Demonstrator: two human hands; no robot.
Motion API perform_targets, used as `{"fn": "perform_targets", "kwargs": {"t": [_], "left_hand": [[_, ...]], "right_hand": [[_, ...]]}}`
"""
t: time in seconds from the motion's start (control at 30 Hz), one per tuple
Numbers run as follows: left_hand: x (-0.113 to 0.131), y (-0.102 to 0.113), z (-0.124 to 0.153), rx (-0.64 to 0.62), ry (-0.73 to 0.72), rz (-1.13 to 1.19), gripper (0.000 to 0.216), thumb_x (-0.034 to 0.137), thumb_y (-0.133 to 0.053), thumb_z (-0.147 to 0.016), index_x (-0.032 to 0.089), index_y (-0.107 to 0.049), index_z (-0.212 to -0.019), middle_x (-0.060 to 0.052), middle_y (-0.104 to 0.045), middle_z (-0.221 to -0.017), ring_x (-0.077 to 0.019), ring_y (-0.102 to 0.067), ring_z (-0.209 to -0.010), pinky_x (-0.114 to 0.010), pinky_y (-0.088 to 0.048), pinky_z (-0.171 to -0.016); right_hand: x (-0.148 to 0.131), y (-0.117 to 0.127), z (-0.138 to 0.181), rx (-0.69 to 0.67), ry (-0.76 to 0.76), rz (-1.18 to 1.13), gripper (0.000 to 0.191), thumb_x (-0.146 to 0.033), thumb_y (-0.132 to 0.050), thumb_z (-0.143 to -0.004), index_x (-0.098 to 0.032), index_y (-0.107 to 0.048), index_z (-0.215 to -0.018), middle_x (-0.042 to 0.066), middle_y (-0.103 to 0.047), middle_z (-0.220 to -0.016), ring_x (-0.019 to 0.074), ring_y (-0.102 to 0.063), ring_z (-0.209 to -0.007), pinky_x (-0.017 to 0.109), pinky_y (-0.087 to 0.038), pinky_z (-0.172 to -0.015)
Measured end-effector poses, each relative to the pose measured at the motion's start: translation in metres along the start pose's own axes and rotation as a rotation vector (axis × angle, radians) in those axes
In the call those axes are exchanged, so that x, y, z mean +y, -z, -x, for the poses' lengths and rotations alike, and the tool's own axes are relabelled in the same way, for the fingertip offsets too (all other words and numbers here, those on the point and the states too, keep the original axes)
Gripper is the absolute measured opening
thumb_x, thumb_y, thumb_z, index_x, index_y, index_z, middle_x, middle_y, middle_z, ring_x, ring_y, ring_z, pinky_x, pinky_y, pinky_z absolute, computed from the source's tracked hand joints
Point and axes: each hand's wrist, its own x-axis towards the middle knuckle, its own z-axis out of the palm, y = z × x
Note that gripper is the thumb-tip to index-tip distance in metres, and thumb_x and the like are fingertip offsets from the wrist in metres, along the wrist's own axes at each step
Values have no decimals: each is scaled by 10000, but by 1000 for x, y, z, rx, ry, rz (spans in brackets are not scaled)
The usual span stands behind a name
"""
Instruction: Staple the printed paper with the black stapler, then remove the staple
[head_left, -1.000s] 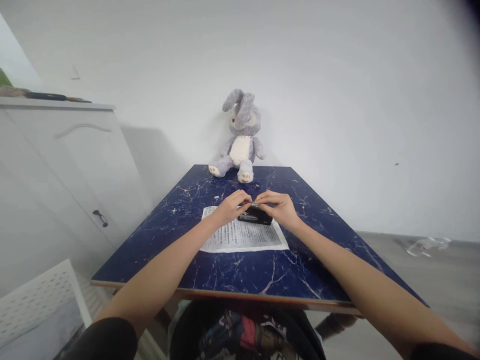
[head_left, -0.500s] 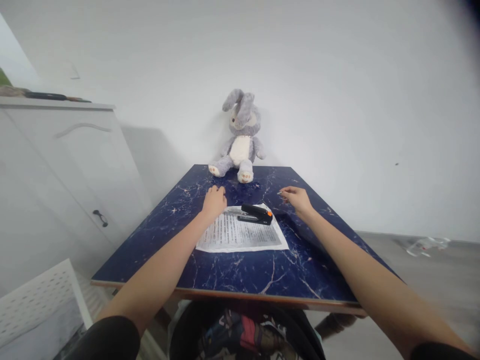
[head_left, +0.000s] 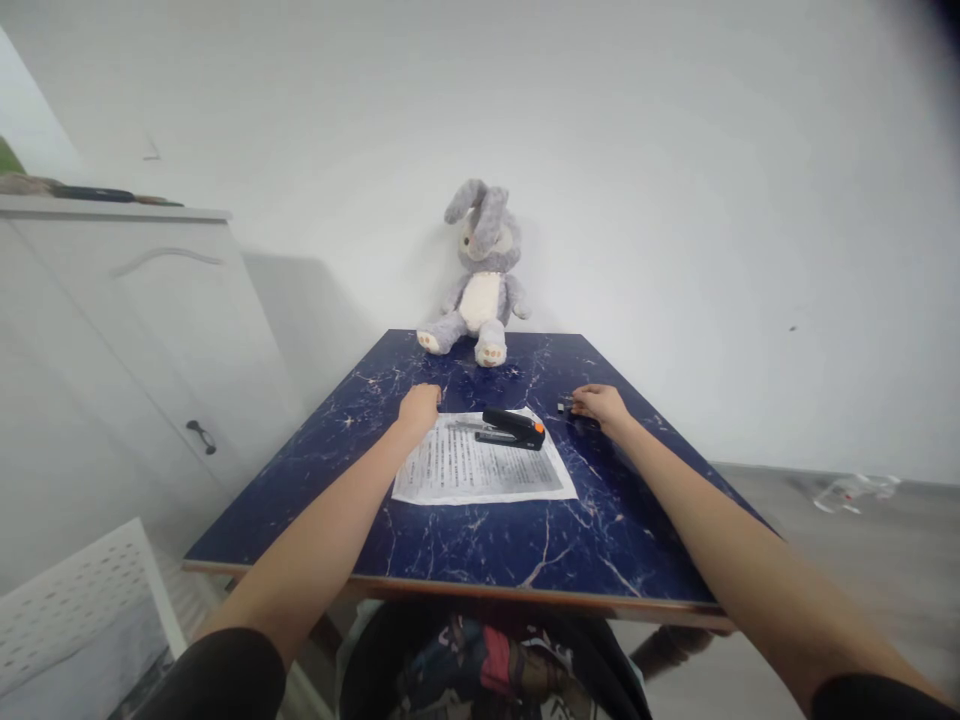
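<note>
A black stapler (head_left: 511, 428) with an orange patch lies on a printed sheet of paper (head_left: 480, 475), its top swung up from the metal tray pointing left. At the sheet's upper left corner is my left hand (head_left: 420, 407), fingers curled inward; whether anything is inside them is hidden. To the right of the stapler, my right hand (head_left: 602, 405) is low over the table with thumb and fingers pressed together. A small silvery piece (head_left: 560, 408) shows just left of those fingertips, too small to name. Whether the fingers touch it, I cannot tell.
A grey plush rabbit (head_left: 482, 270) sits at the back of the blue marbled table (head_left: 465, 545), against the wall. A white cabinet (head_left: 142, 330) stands on the left, with a white perforated frame (head_left: 82, 600) below it. Clear plastic (head_left: 855, 492) lies on the floor at right.
My right hand has come down and nearer to me, and the silvery piece at its fingertips is lower too. My left hand has shifted slightly left and nearer, its fingers more curled.
</note>
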Motion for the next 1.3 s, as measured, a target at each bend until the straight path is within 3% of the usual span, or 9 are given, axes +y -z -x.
{"fn": "perform_targets", "kwargs": {"t": [0.1, 0.2, 0.27, 0.37, 0.5, 0.67, 0.93, 1.3], "left_hand": [[1, -1, 0, 4, 12, 6, 294, 34, -560, -875, 174, -718, -1080, -137, -730, -1057, -259, -702, -972, -331, -519, -843], [1, -4, -1, 40, 9, 17, 338, 30, -531, -905, 151, -676, -1186, -156, -700, -1071, -265, -691, -990, -344, -512, -869], [2, -8, -3, 91, -20, 59, 370, 30, -518, -920, 147, -660, -1241, -164, -658, -1136, -254, -671, -1024, -344, -503, -909], [6, -14, -6, 173, -43, 227, 356, 48, -497, -944, 167, -690, -1219, -136, -612, -1138, -225, -653, -1002, -336, -507, -928], [16, -18, -8, 278, -87, 562, 314, 6, -502, -903, 164, -716, -1070, -79, -604, -998, -182, -656, -917, -322, -530, -921], [29, -20, -6, 330, -175, 762, 256, 20, -564, -863, 185, -686, -1016, -45, -633, -959, -144, -650, -788, -304, -539, -854], [38, -7, 7, 310, -189, 757, 180, 114, -598, -863, 183, -704, -992, -4, -648, -817, -122, -603, -688, -262, -506, -774], [40, -5, 11, 281, -202, 789, 91, 166, -656, -783, 173, -715, -851, -2, -708, -753, -133, -646, -673, -246, -513, -708]], "right_hand": [[-9, -2, 7, 52, 98, 86, 110, -152, -718, -650, -167, -706, -758, 56, -695, -699, 162, -628, -575, 268, -552, -548], [-24, -10, 23, 45, 370, 223, 108, -204, -684, -707, -170, -732, -798, 60, -729, -767, 174, -648, -649, 275, -548, -637], [-34, -19, 37, -35, 550, 256, 156, -298, -659, -800, -166, -735, -835, 64, -737, -787, 188, -662, -688, 289, -549, -668], [-44, -36, 58, -258, 675, 224, 300, -445, -624, -910, -169, -742, -925, 65, -749, -853, 206, -685, -782, 295, -552, -689], [-48, -52, 77, -551, 672, 237, 384, -518, -604, -958, -184, -727, -1101, 79, -760, -1027, 223, -706, -936, 310, -566, -767], [-47, -52, 84, -715, 678, 306, 394, -517, -643, -943, -192, -703, -1157, 81, -750, -1106, 241, -693, -1006, 338, -527, -855], [-43, -52, 83, -748, 753, 444, 380, -532, -622, -944, -164, -708, -987, 31, -689, -847, 186, -596, -741, 293, -423, -695], [-42, -53, 83, -736, 791, 456, 391, -544, -609, -948, -160, -681, -938, 13, -647, -792, 160, -550, -697, 272, -377, -666]]}}
